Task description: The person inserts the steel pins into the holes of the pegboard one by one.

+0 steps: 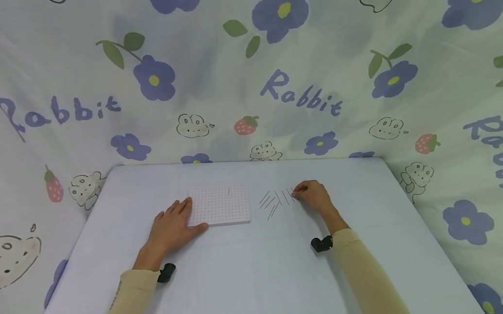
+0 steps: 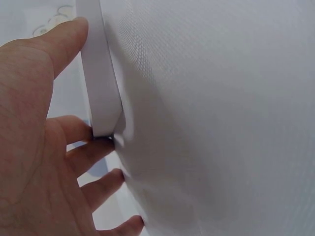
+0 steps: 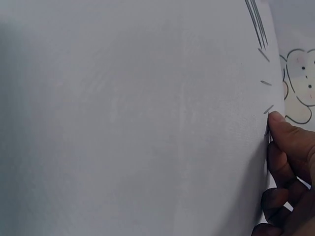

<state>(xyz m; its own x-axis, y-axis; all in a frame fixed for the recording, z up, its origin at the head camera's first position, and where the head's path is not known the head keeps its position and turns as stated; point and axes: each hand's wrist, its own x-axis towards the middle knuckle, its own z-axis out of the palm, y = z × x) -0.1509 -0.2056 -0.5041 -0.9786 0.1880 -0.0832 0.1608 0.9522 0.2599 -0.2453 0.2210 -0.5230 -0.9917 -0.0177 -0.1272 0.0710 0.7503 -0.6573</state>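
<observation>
A white board (image 1: 220, 208) dotted with rows of small holes lies flat on the table, one thin dark stick (image 1: 229, 191) upright in its far right part. My left hand (image 1: 172, 229) rests against the board, fingers spread along its left side and thumb at the front edge; the left wrist view shows the board's side wall (image 2: 98, 73) between thumb and fingers. To the right of the board, several thin dark sticks (image 1: 273, 209) lie on the cloth. At their right end, my right hand (image 1: 314, 196) pinches one stick (image 3: 268, 129) between thumb and index finger, mostly hidden by the fingertips.
A white cloth (image 1: 259, 273) covers the table. Behind and beside it hangs a curtain (image 1: 211, 82) printed with flowers, rabbits and lettering. Each wrist carries a small black camera, one on the left (image 1: 166, 273) and one on the right (image 1: 322, 244).
</observation>
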